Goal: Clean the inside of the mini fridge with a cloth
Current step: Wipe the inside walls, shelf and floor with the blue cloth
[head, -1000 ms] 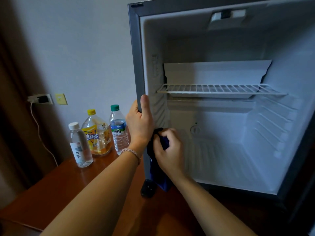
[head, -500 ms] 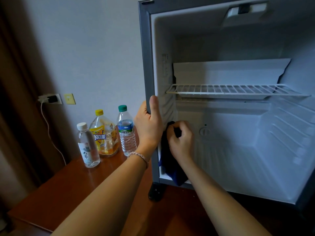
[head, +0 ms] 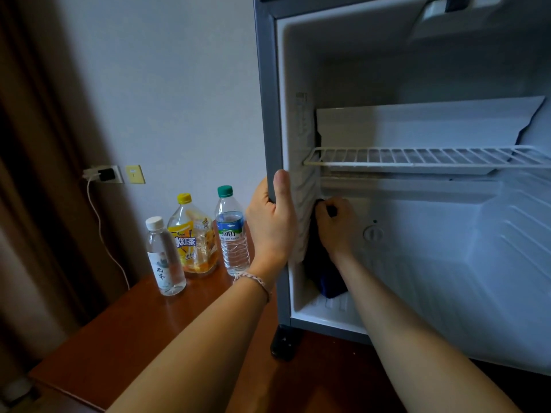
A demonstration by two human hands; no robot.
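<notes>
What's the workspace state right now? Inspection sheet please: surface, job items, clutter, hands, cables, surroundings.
Surface: brown wooden table, fridge stands on it.
Job's things: mini fridge open, wire shelf in place; dark blue cloth against the inner left wall.
Clutter: three bottles left of the fridge.
Hands: left hand grips the fridge's front edge; right hand holds the cloth.
Cables: white cable hangs from the wall socket.
Surroundings: pale wall, brown curtain.
</notes>
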